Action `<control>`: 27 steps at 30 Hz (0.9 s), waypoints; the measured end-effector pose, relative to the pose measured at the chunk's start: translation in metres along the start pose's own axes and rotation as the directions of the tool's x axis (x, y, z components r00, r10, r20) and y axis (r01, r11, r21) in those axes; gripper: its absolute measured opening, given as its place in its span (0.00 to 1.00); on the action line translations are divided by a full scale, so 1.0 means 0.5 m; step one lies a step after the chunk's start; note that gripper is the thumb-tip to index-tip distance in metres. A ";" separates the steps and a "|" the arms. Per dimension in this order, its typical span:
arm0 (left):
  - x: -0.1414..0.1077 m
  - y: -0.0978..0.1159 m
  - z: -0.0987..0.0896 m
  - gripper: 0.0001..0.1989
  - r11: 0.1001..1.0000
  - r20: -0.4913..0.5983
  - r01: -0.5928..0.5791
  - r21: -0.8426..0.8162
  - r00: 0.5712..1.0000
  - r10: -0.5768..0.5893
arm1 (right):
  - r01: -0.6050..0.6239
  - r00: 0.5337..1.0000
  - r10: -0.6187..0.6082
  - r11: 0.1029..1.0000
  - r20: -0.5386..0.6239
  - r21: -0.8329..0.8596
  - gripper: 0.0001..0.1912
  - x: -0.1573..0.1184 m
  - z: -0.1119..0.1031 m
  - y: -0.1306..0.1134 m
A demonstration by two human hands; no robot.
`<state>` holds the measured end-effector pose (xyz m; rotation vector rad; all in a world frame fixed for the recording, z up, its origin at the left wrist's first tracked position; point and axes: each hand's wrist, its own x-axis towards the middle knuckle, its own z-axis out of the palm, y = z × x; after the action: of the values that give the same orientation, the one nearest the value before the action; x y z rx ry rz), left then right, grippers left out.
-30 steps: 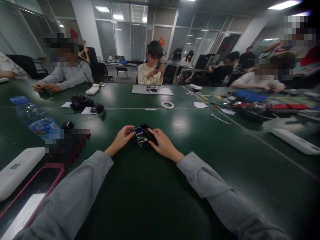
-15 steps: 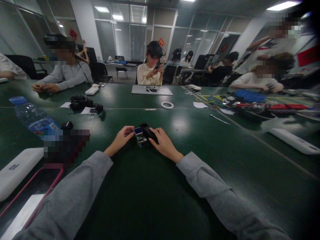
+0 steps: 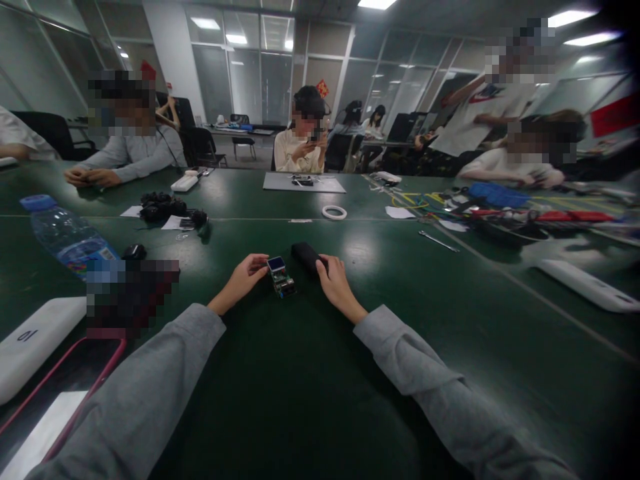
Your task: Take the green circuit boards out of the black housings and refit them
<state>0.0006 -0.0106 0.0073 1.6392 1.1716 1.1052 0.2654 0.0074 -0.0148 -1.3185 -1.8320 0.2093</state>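
A small green circuit board [image 3: 283,280] with a little screen at its upper end rests in front of me on the dark green table. My left hand [image 3: 243,279] is closed at the board's upper left edge, thumb and fingers pinching it beside the screen. My right hand [image 3: 339,283] grips a black plastic casing [image 3: 305,256] by its right side, thumb on top. The casing lies tilted, its plain dark side toward me, with a gap between it and the board.
To the left are a water bottle [image 3: 70,233], a white power bank [image 3: 40,340] and a red-edged tray [image 3: 113,353]. A white tape ring [image 3: 334,213] lies ahead. A wrench [image 3: 439,241], tangled cables [image 3: 430,198] and another white device [image 3: 587,285] are on the right. Other people sit around the table.
My right hand has moved right with the black casing, away from the circuit board. The casing has turned, its plain side now showing. My left hand and the board have stayed put.
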 end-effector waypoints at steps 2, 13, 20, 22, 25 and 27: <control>0.001 -0.001 0.001 0.18 1.000 -0.006 -0.005 -0.009 1.000 0.005 | 0.008 0.999 -0.008 1.000 -0.046 0.002 0.23 0.001 -0.001 0.001; 0.004 -0.008 0.001 0.18 1.000 -0.008 -0.007 0.002 1.000 0.007 | 0.034 0.998 -0.032 0.999 -0.049 0.031 0.18 -0.003 -0.018 -0.026; 0.002 -0.006 0.000 0.17 1.000 -0.008 -0.004 0.017 1.000 0.004 | -0.133 0.985 0.145 0.983 -0.092 0.125 0.20 0.002 -0.018 0.000; 0.000 -0.002 0.001 0.17 1.000 -0.011 0.000 0.024 1.000 0.000 | -0.113 0.987 0.123 0.989 -0.104 0.097 0.24 0.000 -0.009 0.000; 0.000 -0.001 0.000 0.17 1.000 -0.006 0.001 0.026 1.000 -0.001 | -0.052 0.998 0.054 0.997 -0.039 0.051 0.33 0.001 0.004 -0.007; 0.001 -0.005 -0.001 0.18 1.000 0.001 -0.001 0.014 1.000 0.001 | -0.037 0.999 0.038 0.998 -0.019 0.044 0.32 0.010 -0.008 -0.003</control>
<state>-0.0005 -0.0092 0.0052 1.6508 1.1802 1.0998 0.2667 0.0099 -0.0090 -1.3215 -1.7773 0.2538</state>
